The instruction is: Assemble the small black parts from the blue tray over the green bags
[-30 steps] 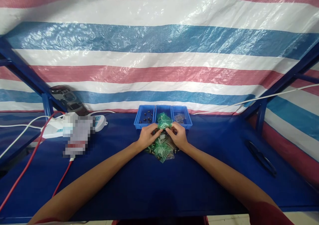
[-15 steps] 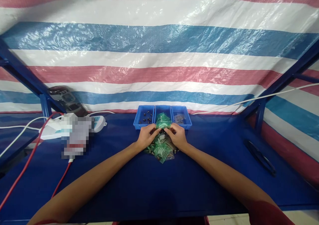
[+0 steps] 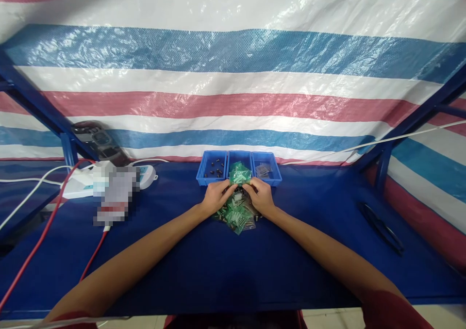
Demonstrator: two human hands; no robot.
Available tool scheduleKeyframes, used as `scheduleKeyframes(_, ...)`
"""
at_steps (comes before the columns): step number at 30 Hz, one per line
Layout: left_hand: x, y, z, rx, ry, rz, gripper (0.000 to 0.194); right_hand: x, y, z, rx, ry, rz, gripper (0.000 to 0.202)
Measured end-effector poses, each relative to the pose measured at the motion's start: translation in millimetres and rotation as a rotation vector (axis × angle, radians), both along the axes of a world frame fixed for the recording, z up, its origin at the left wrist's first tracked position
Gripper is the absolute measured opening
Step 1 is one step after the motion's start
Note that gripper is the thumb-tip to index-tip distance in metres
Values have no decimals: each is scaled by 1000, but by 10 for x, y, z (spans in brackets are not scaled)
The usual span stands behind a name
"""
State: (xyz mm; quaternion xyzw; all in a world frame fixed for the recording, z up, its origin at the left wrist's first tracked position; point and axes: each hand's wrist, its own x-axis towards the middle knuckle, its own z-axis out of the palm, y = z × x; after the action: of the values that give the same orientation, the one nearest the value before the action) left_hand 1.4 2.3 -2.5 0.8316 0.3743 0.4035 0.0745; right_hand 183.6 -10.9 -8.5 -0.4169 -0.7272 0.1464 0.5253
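Observation:
My left hand (image 3: 215,198) and my right hand (image 3: 260,196) meet over a heap of small green circuit boards (image 3: 236,216) on the blue table cover. Both pinch one small green piece (image 3: 237,188) between their fingertips. Right behind the hands stand three blue bins: the left bin (image 3: 211,170) holds several small black parts, the middle bin (image 3: 239,171) holds green boards, the right bin (image 3: 267,170) holds small grey parts.
A white power strip (image 3: 82,186) with white and red cables (image 3: 47,222) lies at the left, a dark device (image 3: 95,139) behind it. Black cutters (image 3: 381,227) rest at the right. A striped tarp (image 3: 233,76) hangs behind, blue frame posts (image 3: 382,171) at both sides.
My hands have closed in slightly on the small green piece; the view has tilted a little, shifting everything upward.

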Motion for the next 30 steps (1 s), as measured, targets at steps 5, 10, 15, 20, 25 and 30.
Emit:
scheduleKeyframes(5,-3,11,-6,-6,7,-17,32,2,-4,-4,3,2,1,37)
scheduleKeyframes(10,-6,27,1,-19,-11,-30,31,-8,-9,-3,17,-8,21,35)
scheduleKeyframes(15,-7,2,-6,75,49,-84,26,-6,-4,-2,36,-12,30,33)
scheduleKeyframes(20,-12,-16,-26,128,88,-105,28,-2,0,-23,31,-18,33,32)
scheduleKeyframes(25,-15,5,-23,22,10,-59,24,-4,-17,-35,26,-25,77,28)
scheduleKeyframes(30,-3,11,8,-12,7,-72,24,0,-17,-21,37,-28,90,27)
